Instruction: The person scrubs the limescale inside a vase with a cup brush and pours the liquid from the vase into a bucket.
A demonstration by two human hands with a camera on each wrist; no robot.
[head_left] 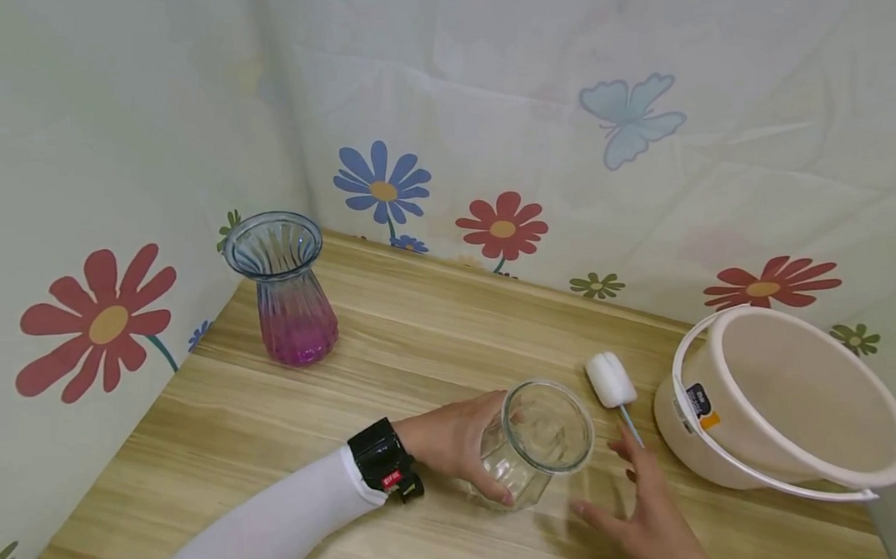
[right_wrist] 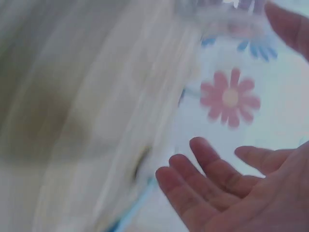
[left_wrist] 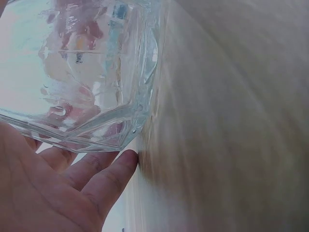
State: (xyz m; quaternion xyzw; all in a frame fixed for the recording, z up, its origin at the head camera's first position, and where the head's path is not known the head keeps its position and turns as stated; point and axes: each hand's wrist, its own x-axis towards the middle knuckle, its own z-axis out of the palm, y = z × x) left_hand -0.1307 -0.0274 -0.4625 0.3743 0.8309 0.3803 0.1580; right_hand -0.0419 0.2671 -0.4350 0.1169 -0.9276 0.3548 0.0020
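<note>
A clear faceted glass jar stands on the table, its round mouth tipped toward the head camera. My left hand grips its side, thumb in front and fingers behind; the left wrist view shows those fingers along the thick glass, near the tabletop. To the jar's right, my right hand is held with fingers spread and nothing in it. Just beyond its fingertips lies a sponge brush with a white head and a thin blue handle. In the right wrist view the loosely extended fingers hover near that blue handle.
A ribbed glass vase, blue at the top and purple below, stands at the back left. At the right is a cream bucket with a white handle. Flower-printed curtains hang behind the wood-grain table and on its left.
</note>
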